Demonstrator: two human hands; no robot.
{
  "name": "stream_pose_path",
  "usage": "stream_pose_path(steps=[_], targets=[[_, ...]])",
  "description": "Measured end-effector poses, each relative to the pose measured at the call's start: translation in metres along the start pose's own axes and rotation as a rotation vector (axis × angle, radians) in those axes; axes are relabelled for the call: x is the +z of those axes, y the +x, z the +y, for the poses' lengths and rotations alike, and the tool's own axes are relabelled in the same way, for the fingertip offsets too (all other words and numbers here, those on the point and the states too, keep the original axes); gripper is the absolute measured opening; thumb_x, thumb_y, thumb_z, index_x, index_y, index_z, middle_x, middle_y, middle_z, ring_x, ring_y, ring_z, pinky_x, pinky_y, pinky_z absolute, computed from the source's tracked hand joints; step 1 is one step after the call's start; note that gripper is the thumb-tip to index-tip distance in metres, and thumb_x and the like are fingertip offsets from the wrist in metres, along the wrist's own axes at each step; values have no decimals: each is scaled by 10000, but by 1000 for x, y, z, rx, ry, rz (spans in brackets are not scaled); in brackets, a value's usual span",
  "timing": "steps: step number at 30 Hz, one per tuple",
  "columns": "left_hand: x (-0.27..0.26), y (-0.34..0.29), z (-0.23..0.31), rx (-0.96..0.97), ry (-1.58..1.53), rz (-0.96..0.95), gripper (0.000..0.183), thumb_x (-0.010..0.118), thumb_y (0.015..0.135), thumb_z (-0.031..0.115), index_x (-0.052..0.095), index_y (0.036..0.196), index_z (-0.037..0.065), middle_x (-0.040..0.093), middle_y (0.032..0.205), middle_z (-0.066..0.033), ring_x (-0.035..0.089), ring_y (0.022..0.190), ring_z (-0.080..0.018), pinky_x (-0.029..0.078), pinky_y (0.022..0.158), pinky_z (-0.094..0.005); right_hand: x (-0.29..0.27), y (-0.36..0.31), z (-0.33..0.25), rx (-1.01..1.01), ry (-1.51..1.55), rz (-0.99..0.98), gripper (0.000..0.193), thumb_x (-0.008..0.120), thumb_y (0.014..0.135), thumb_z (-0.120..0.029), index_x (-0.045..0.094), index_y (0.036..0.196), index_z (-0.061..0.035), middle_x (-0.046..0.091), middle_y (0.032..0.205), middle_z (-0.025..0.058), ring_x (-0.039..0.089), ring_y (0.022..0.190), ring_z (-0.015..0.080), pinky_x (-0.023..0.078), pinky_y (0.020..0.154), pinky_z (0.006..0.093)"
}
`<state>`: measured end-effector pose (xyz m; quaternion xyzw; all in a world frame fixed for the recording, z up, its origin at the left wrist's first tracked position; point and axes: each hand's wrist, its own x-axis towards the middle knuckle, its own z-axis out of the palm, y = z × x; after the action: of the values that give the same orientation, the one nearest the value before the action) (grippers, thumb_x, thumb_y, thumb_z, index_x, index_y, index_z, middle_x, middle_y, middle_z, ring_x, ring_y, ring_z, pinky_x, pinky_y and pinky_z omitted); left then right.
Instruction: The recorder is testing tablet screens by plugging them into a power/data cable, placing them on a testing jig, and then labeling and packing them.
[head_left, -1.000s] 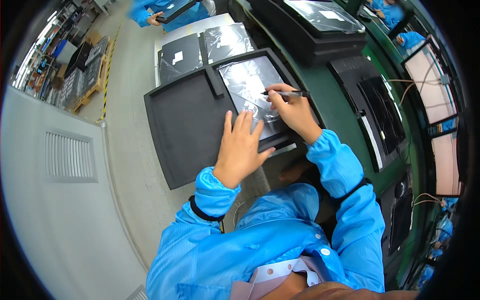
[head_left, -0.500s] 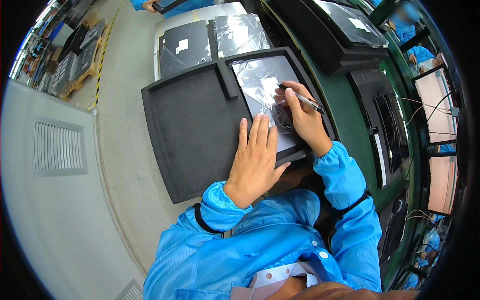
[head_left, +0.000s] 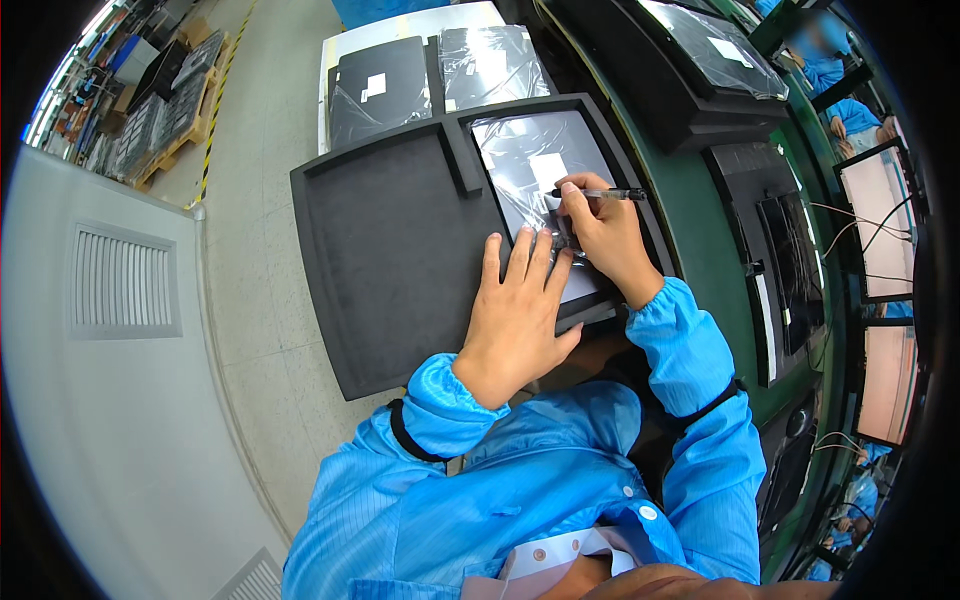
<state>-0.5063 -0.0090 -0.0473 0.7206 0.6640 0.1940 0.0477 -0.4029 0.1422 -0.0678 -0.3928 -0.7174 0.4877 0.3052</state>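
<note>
A black foam tray (head_left: 395, 265) with two recesses lies in front of me; its left recess holds nothing. In the right recess sits a flat panel (head_left: 515, 145) wrapped in clear plastic film, with a white label (head_left: 547, 168) on it. My left hand (head_left: 515, 320) rests with fingers spread across the tray's divider and the panel's lower left part. Between the fingers of my right hand (head_left: 608, 232) is a pen (head_left: 622, 194), held over the panel just below the label. The pen's tip is partly hidden by the fingers.
Beyond the tray, two more film-wrapped panels (head_left: 385, 85) lie in foam. On the right, a green workbench (head_left: 690, 230) carries stacked black foam (head_left: 665, 85), a dark device (head_left: 785, 260) and monitors (head_left: 875, 220) with cables. A grey vented cabinet (head_left: 125, 380) stands left; a loaded pallet (head_left: 190, 130) sits behind it.
My right hand has tilted the pen flatter and drawn its fingers in toward the label's lower edge. My left fingers have spread wider. The person at the top has moved partly out of view.
</note>
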Motion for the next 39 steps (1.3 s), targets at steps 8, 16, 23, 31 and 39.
stream_pose_path(steps=[8, 16, 23, 31, 39], targets=[[1, 0, 0, -6, -6, 19, 752, 773, 770, 420, 555, 1376, 31, 494, 1427, -230, 373, 1411, -364, 225, 1172, -593, 5, 2, 5, -65, -23, -32, 244, 561, 1038, -212, 662, 1109, -1, 668, 808, 29, 596, 730, 72, 458, 616, 240], [1, -4, 2, 43, -1, 60, 762, 772, 773, 421, 552, 1378, 14, 487, 1431, -239, 397, 1392, -378, 228, 1170, -599, -57, -53, -26, -156, -62, 261, 232, 586, 1016, -164, 644, 1172, -3, 671, 878, 78, 616, 694, 120, 485, 636, 274], [7, -17, 60, 244, -214, 232, 486, 767, 817, 166, 608, 1245, -2, 593, 1295, -202, 566, 1211, -381, 306, 1119, -621, -203, -261, -51, 4, -883, 293, 131, 688, 898, -168, 677, 851, -46, 651, 727, 144, 651, 648, 341, 493, 564, 416], [76, -42, 241, 1100, -962, -189, 216, 749, 749, -12, 694, 956, 19, 715, 933, -126, 704, 937, -323, 548, 927, -451, -249, -443, -13, 343, -1139, 583, 322, 716, 872, -334, 657, 760, -37, 638, 678, 145, 647, 658, 375, 511, 611, 472], [102, -42, 415, 1334, -389, -302, 692, 737, 859, 335, 493, 1409, -8, 368, 1543, -256, 288, 1481, -403, 161, 1196, -624, -351, -604, -40, 495, -1367, 886, 170, 722, 804, -192, 660, 851, -41, 625, 856, 125, 619, 862, 339, 501, 764, 461]])
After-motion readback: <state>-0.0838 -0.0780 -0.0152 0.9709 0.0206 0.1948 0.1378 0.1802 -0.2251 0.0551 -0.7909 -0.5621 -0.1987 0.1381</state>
